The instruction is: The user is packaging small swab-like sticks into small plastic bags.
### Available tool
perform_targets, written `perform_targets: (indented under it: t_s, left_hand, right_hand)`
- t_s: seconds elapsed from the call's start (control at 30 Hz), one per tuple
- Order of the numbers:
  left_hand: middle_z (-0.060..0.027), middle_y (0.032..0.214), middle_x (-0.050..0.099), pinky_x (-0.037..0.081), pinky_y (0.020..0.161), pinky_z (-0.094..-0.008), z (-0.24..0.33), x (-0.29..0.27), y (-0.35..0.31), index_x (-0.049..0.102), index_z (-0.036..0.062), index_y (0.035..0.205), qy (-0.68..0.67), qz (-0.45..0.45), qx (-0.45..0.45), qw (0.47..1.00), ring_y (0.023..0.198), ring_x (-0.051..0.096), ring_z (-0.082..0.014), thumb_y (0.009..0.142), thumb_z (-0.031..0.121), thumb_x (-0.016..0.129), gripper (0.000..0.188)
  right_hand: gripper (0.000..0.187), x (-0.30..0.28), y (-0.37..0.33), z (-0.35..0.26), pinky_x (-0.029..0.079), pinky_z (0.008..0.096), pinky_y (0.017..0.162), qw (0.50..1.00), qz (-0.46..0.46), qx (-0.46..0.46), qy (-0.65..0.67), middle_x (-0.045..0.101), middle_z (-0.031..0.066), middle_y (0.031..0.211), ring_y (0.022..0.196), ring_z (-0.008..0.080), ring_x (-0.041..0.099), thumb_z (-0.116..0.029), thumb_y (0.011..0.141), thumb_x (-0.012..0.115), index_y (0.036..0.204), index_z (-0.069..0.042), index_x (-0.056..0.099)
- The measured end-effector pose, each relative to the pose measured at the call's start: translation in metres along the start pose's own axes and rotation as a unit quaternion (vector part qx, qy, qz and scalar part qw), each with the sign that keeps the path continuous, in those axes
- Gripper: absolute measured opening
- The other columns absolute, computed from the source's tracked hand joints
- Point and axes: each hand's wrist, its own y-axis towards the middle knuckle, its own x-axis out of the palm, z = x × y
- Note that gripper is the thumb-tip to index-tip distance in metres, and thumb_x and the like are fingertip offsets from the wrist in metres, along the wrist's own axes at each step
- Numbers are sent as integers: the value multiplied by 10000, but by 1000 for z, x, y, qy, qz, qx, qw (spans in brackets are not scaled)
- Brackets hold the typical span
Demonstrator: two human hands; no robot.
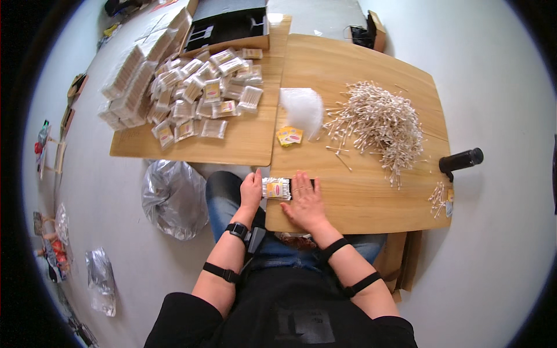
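A small clear pack of cotton swabs with a yellow label lies at the left front edge of the right-hand table. My left hand is closed on the left end of this pack, just off the table edge. Flat on the table beside the pack's right end rests my right hand, fingers stretched out. Something dark shows from under its fingers, mostly hidden. Beyond the hands lie a few yellow label cards and a stack of clear plastic bags.
A big heap of loose cotton swabs covers the table's right part; a smaller bunch lies at its right edge, near a black cylinder. Filled packs pile up on the left table. A grey plastic bag stands below.
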Motion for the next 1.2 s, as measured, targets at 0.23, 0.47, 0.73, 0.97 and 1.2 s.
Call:
perform_targets:
  t_s: [0.23, 0.47, 0.73, 0.97, 1.2]
  left_hand:
    - [-231, 707, 523, 427, 623, -452, -4, -5, 0, 522, -10, 786, 40, 22, 83, 996, 659, 493, -409, 994, 288, 512, 364]
    - [-175, 1136, 573, 444, 913, -444, 61, 4, -23, 544, 50, 1139, 138, 41, 362, 921, 1072, 541, -364, 879, 93, 590, 267]
    - [-228, 1425, 379, 263, 1124, -514, 89, 96, -65, 407, 61, 1376, 173, -122, 395, 894, 1355, 343, -377, 853, 197, 643, 590]
    - [-182, 1473, 363, 230, 1138, -522, 84, 106, -66, 400, 61, 1385, 255, -156, 378, 876, 1397, 315, -323, 897, 284, 586, 568]
    - [-143, 1348, 492, 277, 1129, -484, 84, 106, -65, 521, 57, 1196, 191, -136, 390, 890, 1339, 408, -295, 892, 175, 584, 332]
  right_hand:
    - [784, 9, 15, 41, 119, 525, 1171, 992, 39, -76, 93, 321, 199, 1517, 1444, 314, 229, -490, 885, 554, 1442, 21, 348]
    - [604, -29, 36, 132, 122, 516, 1174, 989, 111, 98, -9, 350, 133, 1518, 1414, 293, 304, -380, 946, 489, 1470, -115, 350]
    - [570, -24, -11, 114, 213, 526, 1144, 997, 66, 23, 18, 416, 120, 1474, 1382, 293, 356, -295, 914, 537, 1432, -99, 405]
    - [514, -32, -59, 117, 397, 403, 1028, 951, 225, 119, 174, 554, 170, 1271, 1209, 344, 498, -55, 790, 626, 1294, -60, 523]
    - [270, -36, -37, 107, 455, 424, 870, 934, 272, 130, 189, 597, 136, 1018, 966, 329, 568, -6, 770, 613, 1034, -59, 632]
